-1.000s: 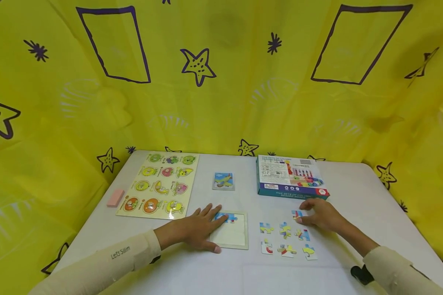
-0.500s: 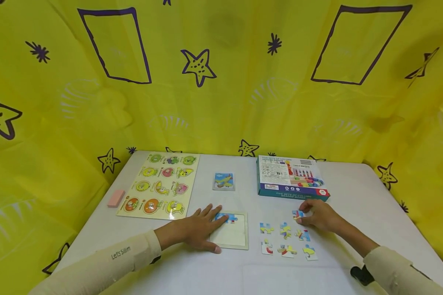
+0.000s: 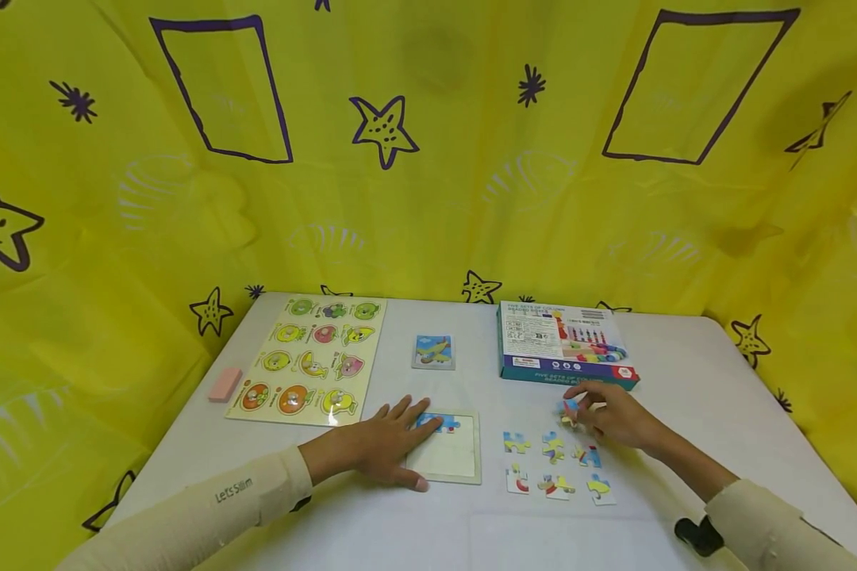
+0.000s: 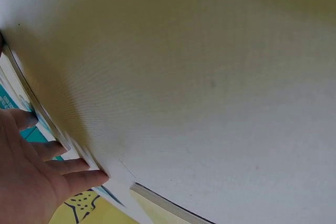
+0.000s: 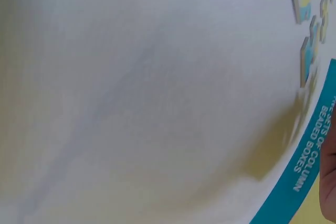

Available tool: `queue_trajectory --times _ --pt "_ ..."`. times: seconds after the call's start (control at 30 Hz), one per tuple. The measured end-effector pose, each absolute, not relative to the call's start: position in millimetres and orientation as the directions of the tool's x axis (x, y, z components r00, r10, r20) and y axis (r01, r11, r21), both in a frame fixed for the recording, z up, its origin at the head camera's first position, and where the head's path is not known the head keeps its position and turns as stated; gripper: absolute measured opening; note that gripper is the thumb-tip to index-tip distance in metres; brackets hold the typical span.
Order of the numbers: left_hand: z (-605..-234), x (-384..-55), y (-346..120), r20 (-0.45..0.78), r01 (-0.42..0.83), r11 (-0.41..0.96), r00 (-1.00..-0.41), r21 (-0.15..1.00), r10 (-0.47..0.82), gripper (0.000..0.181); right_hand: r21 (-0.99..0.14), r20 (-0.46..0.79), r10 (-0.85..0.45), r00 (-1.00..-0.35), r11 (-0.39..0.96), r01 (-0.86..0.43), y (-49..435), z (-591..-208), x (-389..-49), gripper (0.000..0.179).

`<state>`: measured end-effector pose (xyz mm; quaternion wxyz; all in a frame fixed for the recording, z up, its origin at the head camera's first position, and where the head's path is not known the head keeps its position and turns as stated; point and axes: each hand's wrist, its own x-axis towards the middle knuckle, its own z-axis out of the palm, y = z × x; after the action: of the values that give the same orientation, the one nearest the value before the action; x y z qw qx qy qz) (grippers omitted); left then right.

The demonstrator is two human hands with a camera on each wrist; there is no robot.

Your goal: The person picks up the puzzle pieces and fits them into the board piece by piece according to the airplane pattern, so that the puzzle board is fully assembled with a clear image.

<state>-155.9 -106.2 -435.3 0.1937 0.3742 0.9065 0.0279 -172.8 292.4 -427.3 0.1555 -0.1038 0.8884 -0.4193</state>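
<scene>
My left hand (image 3: 391, 442) lies with fingers spread over the left side of a small puzzle frame (image 3: 479, 448). Blue jigsaw pieces (image 3: 451, 424) sit along the frame's top edge, partly covered by those fingers. In the left wrist view the same hand (image 4: 31, 166) appears at the lower left, fingers extended. Between thumb and fingertips, my right hand (image 3: 620, 416) pinches a blue jigsaw piece (image 3: 567, 409) with some red, in front of the box. Two rows of loose jigsaw pieces (image 3: 552, 447) lie just below it. Only part of the right hand (image 5: 328, 174) shows in the right wrist view.
Behind the right hand lies a boxed beaded set (image 3: 567, 341). A small airplane picture card (image 3: 433, 351) lies beyond the frame. At the left are a fruit puzzle board (image 3: 307, 361) and a pink block (image 3: 224, 385). A yellow curtain (image 3: 443, 214) hangs behind the table.
The right hand has shifted slightly left, and the jigsaw piece in its pinch has moved and tilted with it. The left hand has stayed put on the frame.
</scene>
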Motion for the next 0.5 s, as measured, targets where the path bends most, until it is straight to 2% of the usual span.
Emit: queue_trajectory --times 0.3,0.5 --pt "-436 -156 -107 -0.323 0.667 0.717 -0.645 0.202 0.692 0.097 -0.823 -0.158 -0.378 -0.912 0.560 -0.090 268 -423 -172 0.031" --pt "-437 -156 -107 -0.323 0.669 0.717 -0.646 0.197 0.692 0.097 -0.841 -0.149 -0.422 -0.894 0.529 -0.110 249 -424 -169 0.042"
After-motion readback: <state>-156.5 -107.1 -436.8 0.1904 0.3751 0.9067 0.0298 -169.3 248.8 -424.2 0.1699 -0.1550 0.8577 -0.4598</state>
